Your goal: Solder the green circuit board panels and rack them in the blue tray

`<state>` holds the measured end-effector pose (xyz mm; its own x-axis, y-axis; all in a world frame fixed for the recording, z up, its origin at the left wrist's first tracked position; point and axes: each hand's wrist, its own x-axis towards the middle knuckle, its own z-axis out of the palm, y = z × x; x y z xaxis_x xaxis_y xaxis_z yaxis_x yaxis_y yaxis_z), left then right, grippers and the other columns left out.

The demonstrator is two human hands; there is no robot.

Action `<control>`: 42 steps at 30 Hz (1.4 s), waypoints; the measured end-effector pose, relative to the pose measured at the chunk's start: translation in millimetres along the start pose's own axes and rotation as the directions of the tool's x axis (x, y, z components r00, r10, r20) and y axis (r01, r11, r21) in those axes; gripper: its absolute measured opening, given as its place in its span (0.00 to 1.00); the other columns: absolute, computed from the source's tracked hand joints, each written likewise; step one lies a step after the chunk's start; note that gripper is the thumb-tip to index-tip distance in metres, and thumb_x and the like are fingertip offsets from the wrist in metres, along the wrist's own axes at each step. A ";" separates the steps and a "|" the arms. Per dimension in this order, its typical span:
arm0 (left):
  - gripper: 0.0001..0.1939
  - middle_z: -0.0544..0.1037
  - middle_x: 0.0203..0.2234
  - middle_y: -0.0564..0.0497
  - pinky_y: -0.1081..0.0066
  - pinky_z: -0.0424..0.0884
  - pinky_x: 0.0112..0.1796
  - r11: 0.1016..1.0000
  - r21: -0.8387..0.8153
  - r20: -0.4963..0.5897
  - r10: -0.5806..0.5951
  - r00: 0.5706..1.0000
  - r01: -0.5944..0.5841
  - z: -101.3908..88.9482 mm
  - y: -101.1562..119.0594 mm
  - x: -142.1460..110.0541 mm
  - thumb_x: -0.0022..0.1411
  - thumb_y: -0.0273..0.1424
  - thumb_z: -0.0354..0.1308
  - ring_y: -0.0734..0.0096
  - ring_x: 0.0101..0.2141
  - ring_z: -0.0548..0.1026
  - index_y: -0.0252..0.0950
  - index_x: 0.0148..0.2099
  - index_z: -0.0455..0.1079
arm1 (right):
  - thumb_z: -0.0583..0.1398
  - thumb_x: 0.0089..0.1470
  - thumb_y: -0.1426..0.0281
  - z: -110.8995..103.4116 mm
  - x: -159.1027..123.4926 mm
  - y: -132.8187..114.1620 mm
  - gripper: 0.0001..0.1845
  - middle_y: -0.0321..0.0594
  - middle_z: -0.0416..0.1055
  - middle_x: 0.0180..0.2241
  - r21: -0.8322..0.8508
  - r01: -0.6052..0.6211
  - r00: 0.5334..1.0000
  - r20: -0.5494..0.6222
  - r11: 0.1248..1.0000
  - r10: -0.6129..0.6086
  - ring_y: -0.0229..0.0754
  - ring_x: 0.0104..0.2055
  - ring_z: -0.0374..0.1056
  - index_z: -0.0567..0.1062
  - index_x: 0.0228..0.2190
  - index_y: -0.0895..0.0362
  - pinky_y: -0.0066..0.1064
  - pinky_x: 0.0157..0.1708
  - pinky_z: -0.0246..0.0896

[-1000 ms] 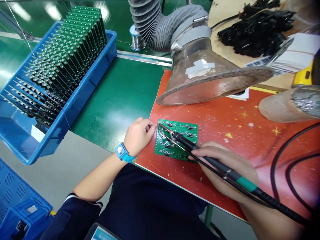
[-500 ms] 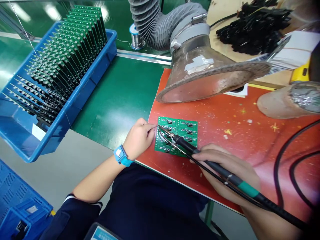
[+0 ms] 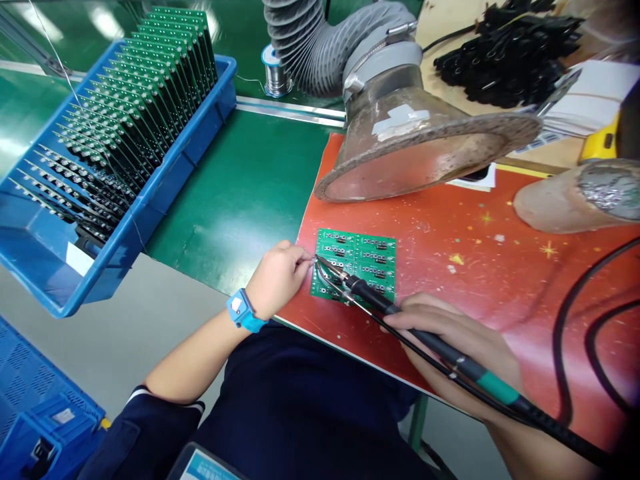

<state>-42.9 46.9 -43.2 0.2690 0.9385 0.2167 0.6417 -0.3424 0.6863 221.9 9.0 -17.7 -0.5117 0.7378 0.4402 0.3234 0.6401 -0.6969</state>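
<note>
Your right hand (image 3: 465, 330) grips the soldering iron (image 3: 435, 341), tip at the green board (image 3: 356, 250); your left hand (image 3: 276, 279), fingers pinched narrow, alongside!

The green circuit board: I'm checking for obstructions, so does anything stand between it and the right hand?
Only the soldering iron in the right hand, extending over the green circuit board toward its left edge. Nothing else visible stands between; the hood is beyond the board.

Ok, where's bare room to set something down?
Bare: green table between blue bin and red mat; the mat between board, funnel and right hand. Crowded: the board's left edge, where the left hand and soldering iron sit close.
</note>
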 end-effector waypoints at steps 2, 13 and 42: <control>0.06 0.75 0.27 0.47 0.73 0.70 0.33 1.000 -0.002 0.040 -0.028 0.999 0.028 -0.1 -0.5 -0.1 0.63 0.19 0.61 0.71 0.30 0.73 0.29 0.35 0.78 | 0.57 0.63 0.82 -0.3 0.6 -1.7 0.13 0.41 0.73 0.34 -0.019 0.011 1.000 -0.001 1.000 -0.011 0.38 0.38 0.71 0.72 0.46 0.57 0.27 0.40 0.70; 0.10 0.64 0.17 0.59 0.70 0.57 0.26 0.888 -0.058 0.109 -0.448 0.887 0.456 -20.8 15.1 -11.3 0.73 0.34 0.55 0.72 0.19 0.63 0.37 0.39 0.58 | 0.57 0.60 0.84 -2.4 -8.2 -10.0 0.15 0.41 0.71 0.30 0.034 0.002 0.999 -0.044 0.999 -0.001 0.40 0.35 0.69 0.72 0.45 0.57 0.30 0.33 0.68; 0.08 0.73 0.30 0.45 0.72 0.76 0.37 0.997 0.072 -0.101 0.006 0.995 0.002 -0.4 5.6 -16.9 0.67 0.19 0.58 0.71 0.32 0.75 0.24 0.45 0.79 | 0.57 0.61 0.83 2.9 -6.7 -5.1 0.12 0.40 0.72 0.31 0.012 0.021 0.999 -0.035 1.000 -0.020 0.37 0.35 0.70 0.72 0.44 0.58 0.26 0.35 0.69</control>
<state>-44.2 29.1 -42.7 0.1988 0.9363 0.2896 0.6925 -0.3433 0.6346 221.3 0.1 -18.8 -0.4899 0.7318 0.4737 0.3036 0.6526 -0.6942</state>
